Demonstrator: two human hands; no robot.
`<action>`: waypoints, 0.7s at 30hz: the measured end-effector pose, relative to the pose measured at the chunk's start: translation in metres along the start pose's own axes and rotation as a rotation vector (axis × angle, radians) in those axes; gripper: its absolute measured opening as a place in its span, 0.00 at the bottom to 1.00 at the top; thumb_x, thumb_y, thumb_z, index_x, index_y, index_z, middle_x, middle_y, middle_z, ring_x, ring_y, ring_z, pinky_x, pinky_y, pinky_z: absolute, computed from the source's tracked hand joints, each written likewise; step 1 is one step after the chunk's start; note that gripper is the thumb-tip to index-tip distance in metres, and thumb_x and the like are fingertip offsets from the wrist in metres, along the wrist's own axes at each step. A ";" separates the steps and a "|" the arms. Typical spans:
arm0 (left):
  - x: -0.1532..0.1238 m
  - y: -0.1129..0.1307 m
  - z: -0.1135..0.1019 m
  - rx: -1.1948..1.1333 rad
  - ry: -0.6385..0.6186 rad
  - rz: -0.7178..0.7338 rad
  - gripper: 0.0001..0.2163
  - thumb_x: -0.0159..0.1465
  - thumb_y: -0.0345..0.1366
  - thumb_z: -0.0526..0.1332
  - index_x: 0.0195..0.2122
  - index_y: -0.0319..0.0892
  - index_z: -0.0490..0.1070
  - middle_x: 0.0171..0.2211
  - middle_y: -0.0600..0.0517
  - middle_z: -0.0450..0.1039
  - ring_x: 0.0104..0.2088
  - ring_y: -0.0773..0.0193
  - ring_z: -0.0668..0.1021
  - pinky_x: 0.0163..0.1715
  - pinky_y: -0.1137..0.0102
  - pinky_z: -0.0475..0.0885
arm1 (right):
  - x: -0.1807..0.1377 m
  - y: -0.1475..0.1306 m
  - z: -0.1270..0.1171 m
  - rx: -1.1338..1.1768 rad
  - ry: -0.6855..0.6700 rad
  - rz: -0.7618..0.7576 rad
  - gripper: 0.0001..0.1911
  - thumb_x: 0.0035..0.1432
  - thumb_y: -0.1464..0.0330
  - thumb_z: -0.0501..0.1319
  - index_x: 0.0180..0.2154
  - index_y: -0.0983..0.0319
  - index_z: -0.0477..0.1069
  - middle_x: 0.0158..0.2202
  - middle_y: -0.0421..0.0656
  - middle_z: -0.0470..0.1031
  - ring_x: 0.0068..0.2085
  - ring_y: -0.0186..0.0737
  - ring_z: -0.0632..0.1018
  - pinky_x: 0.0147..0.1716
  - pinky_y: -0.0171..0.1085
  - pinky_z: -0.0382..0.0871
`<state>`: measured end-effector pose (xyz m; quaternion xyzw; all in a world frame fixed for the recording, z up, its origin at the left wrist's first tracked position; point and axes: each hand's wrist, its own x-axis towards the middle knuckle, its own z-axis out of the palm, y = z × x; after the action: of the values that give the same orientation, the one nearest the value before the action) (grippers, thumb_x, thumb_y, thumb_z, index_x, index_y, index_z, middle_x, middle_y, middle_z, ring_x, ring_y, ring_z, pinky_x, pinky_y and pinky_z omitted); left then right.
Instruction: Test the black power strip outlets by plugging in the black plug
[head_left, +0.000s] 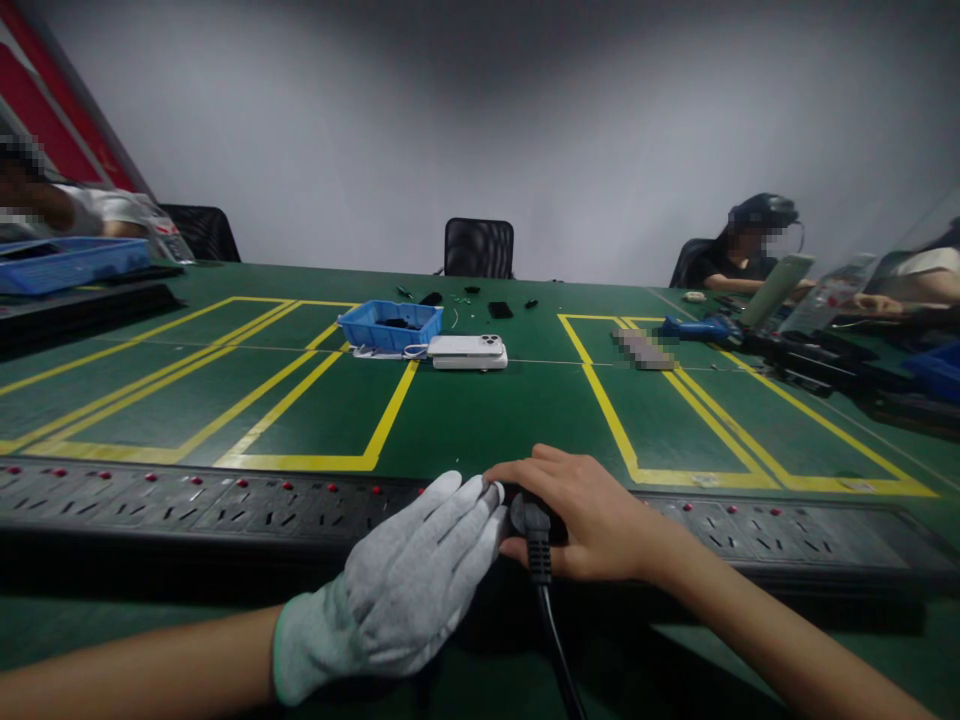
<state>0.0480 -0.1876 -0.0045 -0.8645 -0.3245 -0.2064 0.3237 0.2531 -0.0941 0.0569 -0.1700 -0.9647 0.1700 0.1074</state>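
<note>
Wearing a pale grey knit glove, my left hand point(424, 575) lies across the power strip point(720, 528), fingers stretched out and close together. Its fingertips meet the fingers of my bare right hand point(592, 515). That right hand curves from the right around a black power plug point(531, 518), index finger beyond it and thumb on the near side. A black cable point(553, 640) hangs from the plug towards me. The plug's face and the sockets under both hands are hidden.
On the green table point(525, 415), marked with yellow tape, are a blue bin point(390, 325), a white phone on a white box point(469, 352) and small black parts. People sit at both far sides. A blue-handled tool point(694, 330) lies right.
</note>
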 end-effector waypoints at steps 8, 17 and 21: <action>-0.001 0.002 0.005 0.029 0.054 -0.038 0.18 0.59 0.29 0.58 0.51 0.30 0.66 0.52 0.39 0.68 0.56 0.48 0.66 0.53 0.52 0.67 | 0.000 0.000 0.000 0.000 0.004 -0.001 0.26 0.56 0.57 0.58 0.53 0.62 0.61 0.42 0.47 0.70 0.41 0.43 0.69 0.40 0.40 0.63; -0.005 0.001 0.005 0.040 0.029 -0.017 0.20 0.59 0.28 0.57 0.53 0.30 0.64 0.55 0.37 0.64 0.57 0.46 0.64 0.52 0.52 0.67 | -0.001 0.001 0.001 0.002 0.002 -0.007 0.26 0.56 0.57 0.58 0.53 0.62 0.61 0.43 0.47 0.70 0.41 0.42 0.69 0.39 0.39 0.63; -0.005 0.001 0.005 0.044 0.014 -0.013 0.20 0.59 0.28 0.57 0.54 0.30 0.63 0.56 0.38 0.63 0.57 0.46 0.64 0.53 0.53 0.67 | -0.001 0.001 0.001 0.001 0.002 -0.001 0.26 0.55 0.57 0.59 0.53 0.62 0.61 0.43 0.47 0.70 0.41 0.42 0.69 0.39 0.39 0.63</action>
<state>0.0455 -0.1873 -0.0111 -0.8536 -0.3322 -0.2074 0.3436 0.2540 -0.0936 0.0557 -0.1699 -0.9646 0.1702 0.1085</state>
